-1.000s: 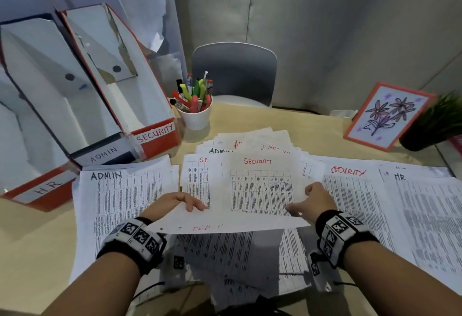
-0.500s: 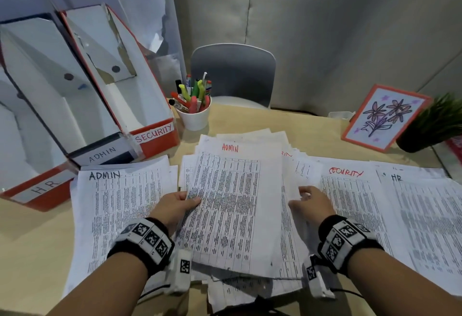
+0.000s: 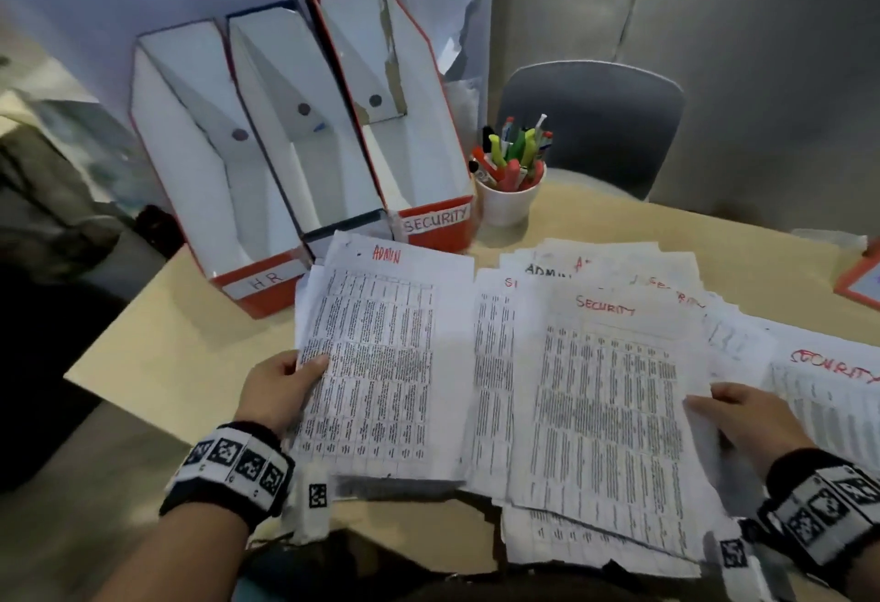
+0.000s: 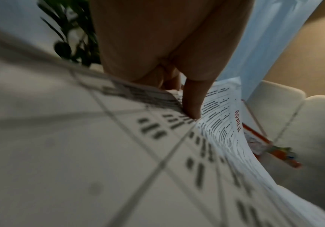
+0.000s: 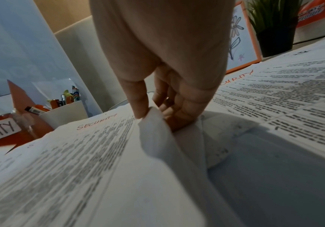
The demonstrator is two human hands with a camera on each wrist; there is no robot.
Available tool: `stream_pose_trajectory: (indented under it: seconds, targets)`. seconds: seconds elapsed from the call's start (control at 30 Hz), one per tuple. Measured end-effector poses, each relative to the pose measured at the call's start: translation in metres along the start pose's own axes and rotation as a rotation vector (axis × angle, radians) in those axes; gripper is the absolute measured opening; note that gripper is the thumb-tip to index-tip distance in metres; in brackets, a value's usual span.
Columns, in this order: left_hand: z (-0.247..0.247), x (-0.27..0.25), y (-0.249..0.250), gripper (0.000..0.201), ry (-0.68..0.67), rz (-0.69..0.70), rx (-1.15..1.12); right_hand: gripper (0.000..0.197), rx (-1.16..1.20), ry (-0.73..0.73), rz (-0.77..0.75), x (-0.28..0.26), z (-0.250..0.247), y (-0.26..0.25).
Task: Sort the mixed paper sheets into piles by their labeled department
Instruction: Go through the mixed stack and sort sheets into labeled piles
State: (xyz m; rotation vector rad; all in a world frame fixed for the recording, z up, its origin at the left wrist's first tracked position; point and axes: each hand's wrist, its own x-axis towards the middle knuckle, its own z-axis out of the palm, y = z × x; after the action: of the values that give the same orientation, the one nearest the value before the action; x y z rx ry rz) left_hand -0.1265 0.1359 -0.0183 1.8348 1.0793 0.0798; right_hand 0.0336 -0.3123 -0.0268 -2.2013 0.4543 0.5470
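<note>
My left hand (image 3: 293, 380) grips the left edge of a printed sheet headed ADMIN (image 3: 381, 363) in red, with its thumb on top (image 4: 192, 99). The sheet lies left of the mixed stack (image 3: 619, 268), and other sheets' edges show under it. On top of the stack lies a sheet headed SECURITY (image 3: 605, 401). My right hand (image 3: 728, 416) pinches that sheet's right edge (image 5: 152, 122), which curls up between thumb and fingers. A separate SECURITY pile (image 3: 828, 392) lies at the far right.
Three file boxes stand at the back left: HR (image 3: 257, 282), a middle one (image 3: 305, 163) whose label is hidden, and SECURITY (image 3: 428, 220). A white pen cup (image 3: 507, 201) stands beside them. A grey chair (image 3: 590, 125) is behind, and a framed drawing (image 3: 862, 282) at the right.
The ADMIN sheet has moved left off the middle stack in my left hand. A SECURITY sheet now tops the stack. My right hand has taken hold of its edge. The view has swung left.
</note>
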Motion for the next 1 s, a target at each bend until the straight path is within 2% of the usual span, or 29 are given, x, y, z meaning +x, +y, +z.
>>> stream_pose_trajectory:
  seconds: [0.07,0.17,0.2,0.53,0.6,0.67,0.73,0.77,0.83,0.93,1.0]
  targets:
    - [-0.017,0.003,-0.015,0.019,0.088,-0.029,0.029,0.037,-0.007,-0.012,0.001,-0.003,0.001,-0.006]
    - [-0.028,0.006,-0.027,0.023,0.159,-0.051,0.154,0.018,-0.049,-0.032,-0.017,-0.003,0.001,-0.007]
    - [-0.030,0.007,-0.029,0.024,0.170,-0.060,0.190,0.020,-0.065,-0.037,-0.032,-0.002,0.000,-0.006]
    - [-0.013,0.013,-0.017,0.028,0.020,-0.113,0.310,0.008,0.024,-0.098,0.016,-0.005,-0.001,-0.003]
    - [-0.013,0.013,-0.011,0.047,-0.005,-0.148,0.352,0.010,0.065,-0.101,0.025,-0.003,0.000,0.000]
    - [-0.014,0.012,0.001,0.072,0.066,-0.109,0.412,0.009,0.097,-0.112,0.030,-0.003,0.002,0.001]
    - [-0.008,0.006,0.024,0.070,0.114,0.049,0.386,0.010,0.140,-0.128,0.061,0.000,0.002,0.005]
    - [-0.001,0.003,0.036,0.062,0.092,0.124,0.355,0.010,0.170,-0.142,0.073,0.001,0.003,0.007]
    - [0.024,-0.003,0.060,0.046,-0.049,0.213,0.278,0.011,0.188,-0.165,0.075,0.003,0.002,0.011]
    - [0.074,-0.006,0.080,0.035,-0.316,0.214,0.179,0.015,0.227,-0.189,0.052,-0.003,0.002,0.013]
    - [0.106,-0.007,0.087,0.034,-0.423,0.164,0.141,0.018,0.242,-0.200,0.027,-0.007,0.000,0.013]
